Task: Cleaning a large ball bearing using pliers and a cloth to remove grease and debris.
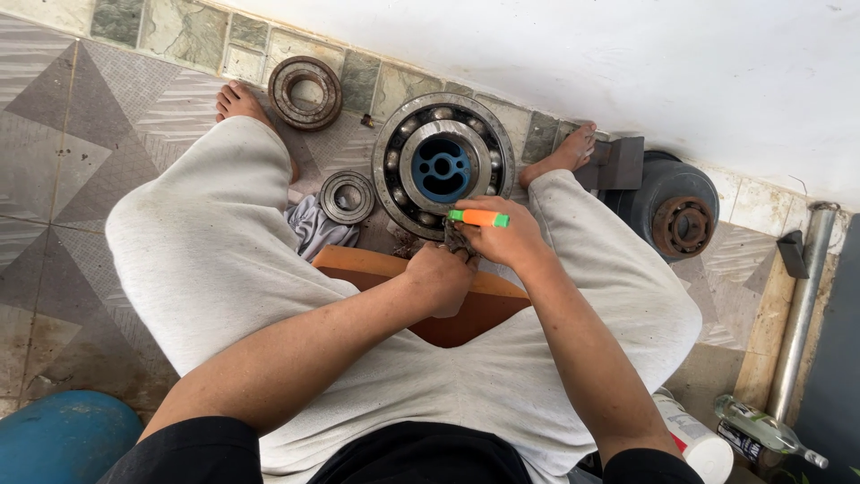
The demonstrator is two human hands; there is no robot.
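Right hand (506,240) gripping orange-green brush (478,218) at six o'clock of large ball bearing (442,165); left hand (439,276) fisted, contents unclear; white canister (699,439) at four o'clock.

A white plastered wall (573,63) is running diagonally across the top of the view, catching soft, even daylight. A border of greenish stone tiles (193,36) is lining its foot. The floor (54,152) is showing grey tiles patterned with striped triangles, and it is looking stained and grimy toward the lower left. Paler, worn tiles (761,206) are lying along the wall at the right. A grey metal pipe (804,305) is leaning near the right edge, beside a dark panel (838,358) that is closing off that side.
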